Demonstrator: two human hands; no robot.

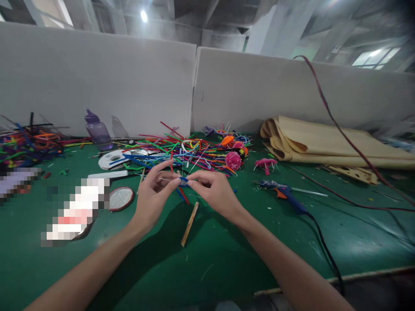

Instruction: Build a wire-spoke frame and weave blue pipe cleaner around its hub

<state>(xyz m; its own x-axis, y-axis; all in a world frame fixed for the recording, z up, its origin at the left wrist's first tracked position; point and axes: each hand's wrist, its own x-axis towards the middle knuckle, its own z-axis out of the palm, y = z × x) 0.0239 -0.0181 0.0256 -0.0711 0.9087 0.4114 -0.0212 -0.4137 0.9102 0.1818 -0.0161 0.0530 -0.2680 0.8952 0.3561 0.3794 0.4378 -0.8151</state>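
Being pinched above the tabletop (227, 268), before pipe cleaners (152, 152): blue piece (183, 181) | left hand (153, 190): it is being gripped at thumb and fingertip, index being held apart | right hand (214, 190): it is being gripped at thumb and index, other fingers being curled | stick (189, 224) being seen below, glue gun (287, 196) rightward

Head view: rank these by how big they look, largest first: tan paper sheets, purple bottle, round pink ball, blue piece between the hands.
1. Tan paper sheets
2. Purple bottle
3. Round pink ball
4. Blue piece, judged only by the part that shows
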